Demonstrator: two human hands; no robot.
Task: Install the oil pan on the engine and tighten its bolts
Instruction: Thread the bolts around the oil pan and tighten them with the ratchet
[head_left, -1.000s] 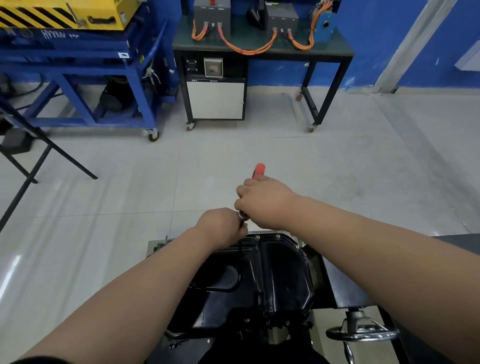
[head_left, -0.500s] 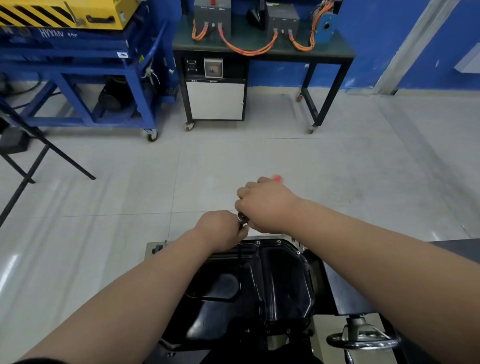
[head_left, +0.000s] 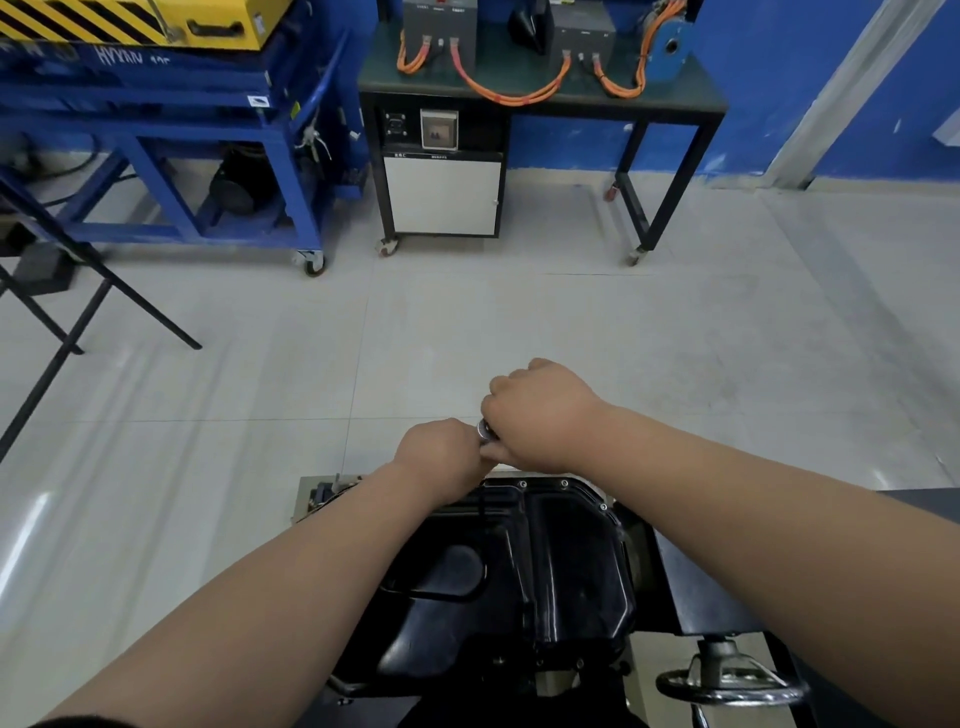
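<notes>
Glossy black oil pan (head_left: 545, 561) (small bolts (head_left: 564, 484) dot its far rim) sits near centre. At that rim, right hand (head_left: 540, 415) grips a ratchet (head_left: 486, 431); left hand (head_left: 441, 452) curls beside it, contents hidden.

Both of the person's arms reach out over a black oil pan (head_left: 571, 561) lying open side down. The right hand (head_left: 540, 415) curls round a wrench (head_left: 485, 431), of which only the shiny metal head shows; the left hand (head_left: 441, 452) is fisted just beside that head, touching it, above the pan's far rim. Small bolts (head_left: 564, 483) dot that rim. A metal handwheel (head_left: 727, 688) sits near right. Across the pale floor (head_left: 208, 415) stand a blue cart (head_left: 182, 140) and a black bench (head_left: 675, 104) with orange cables (head_left: 511, 93).
</notes>
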